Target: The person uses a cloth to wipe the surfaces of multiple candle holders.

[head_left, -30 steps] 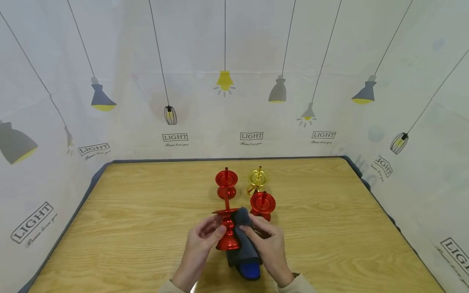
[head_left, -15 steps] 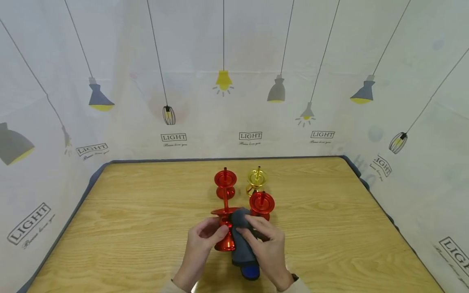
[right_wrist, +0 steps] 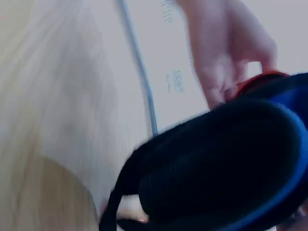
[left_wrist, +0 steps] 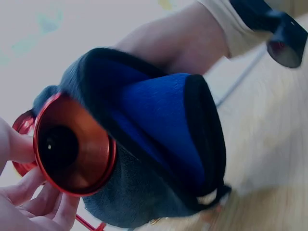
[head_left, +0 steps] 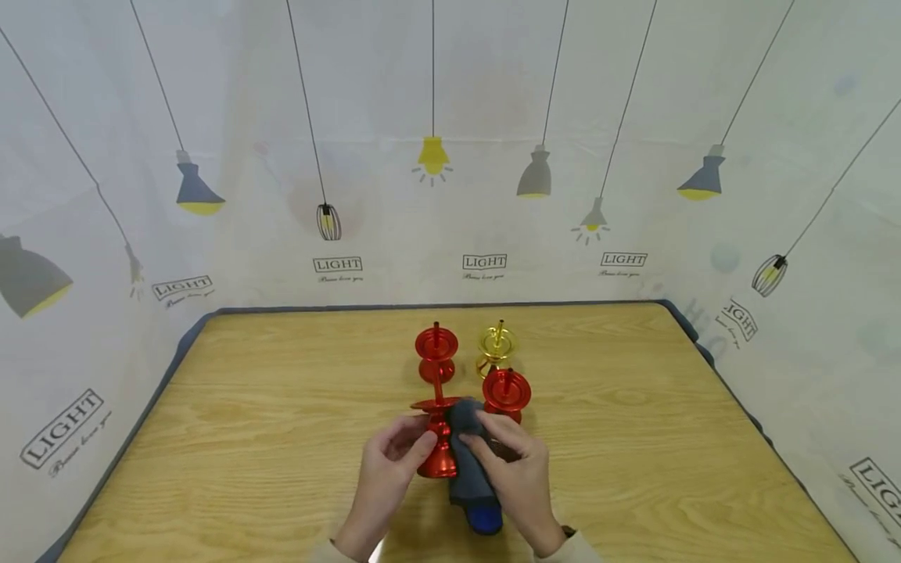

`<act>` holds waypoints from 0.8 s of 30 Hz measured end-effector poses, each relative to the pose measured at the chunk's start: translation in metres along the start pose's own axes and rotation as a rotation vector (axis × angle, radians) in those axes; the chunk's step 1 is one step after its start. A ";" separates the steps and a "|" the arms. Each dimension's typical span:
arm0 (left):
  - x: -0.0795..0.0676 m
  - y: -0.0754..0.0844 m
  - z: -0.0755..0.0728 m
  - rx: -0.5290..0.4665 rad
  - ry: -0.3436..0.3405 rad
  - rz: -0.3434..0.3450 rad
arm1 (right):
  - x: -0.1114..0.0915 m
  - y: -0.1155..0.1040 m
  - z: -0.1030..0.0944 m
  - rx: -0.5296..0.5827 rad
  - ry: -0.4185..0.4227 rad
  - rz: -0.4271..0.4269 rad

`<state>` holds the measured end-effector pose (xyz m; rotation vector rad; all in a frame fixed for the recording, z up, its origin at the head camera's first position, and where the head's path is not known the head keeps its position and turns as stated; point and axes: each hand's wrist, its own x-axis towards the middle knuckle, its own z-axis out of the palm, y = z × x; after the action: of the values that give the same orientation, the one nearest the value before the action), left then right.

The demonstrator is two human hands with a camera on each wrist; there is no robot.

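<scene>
Just above the front middle of the table, my left hand (head_left: 383,465) holds a shiny red candlestick (head_left: 439,461) by its body, with its thin stem pointing up. My right hand (head_left: 519,469) pinches a folded grey-blue cloth (head_left: 470,473) against the candlestick's right side. In the left wrist view, the hollow underside of the candlestick (left_wrist: 94,149) faces the camera, and the cloth (left_wrist: 139,187) wraps round its far side, showing a bright blue inner face and black edging. Black edging and a loop of the cloth (right_wrist: 216,163) fill much of the right wrist view.
Behind the hands stand a red candlestick (head_left: 436,348), a gold one (head_left: 497,348) and another red one (head_left: 507,391), the last close by the right hand's fingers. The wooden table (head_left: 281,391) is bordered by a pale wall sheet (head_left: 394,289) printed with lamps.
The cloth shifts slightly against the candlestick, and the candlestick tilts a little and comes back. Both hands keep their hold. The standing candlesticks stay in place.
</scene>
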<state>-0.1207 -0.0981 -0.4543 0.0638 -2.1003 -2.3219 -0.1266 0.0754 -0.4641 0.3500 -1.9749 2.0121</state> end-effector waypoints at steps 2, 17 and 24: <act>-0.001 0.000 0.003 0.058 0.020 0.047 | -0.001 0.000 0.001 -0.089 0.015 -0.101; 0.000 0.000 -0.002 -0.084 -0.025 -0.051 | -0.003 -0.003 0.002 -0.008 -0.024 -0.140; 0.000 0.000 -0.001 -0.130 -0.052 -0.059 | 0.002 -0.002 -0.006 0.125 -0.032 0.159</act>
<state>-0.1204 -0.0990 -0.4548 0.0661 -1.9902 -2.5138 -0.1278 0.0811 -0.4619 0.2616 -1.9571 2.2485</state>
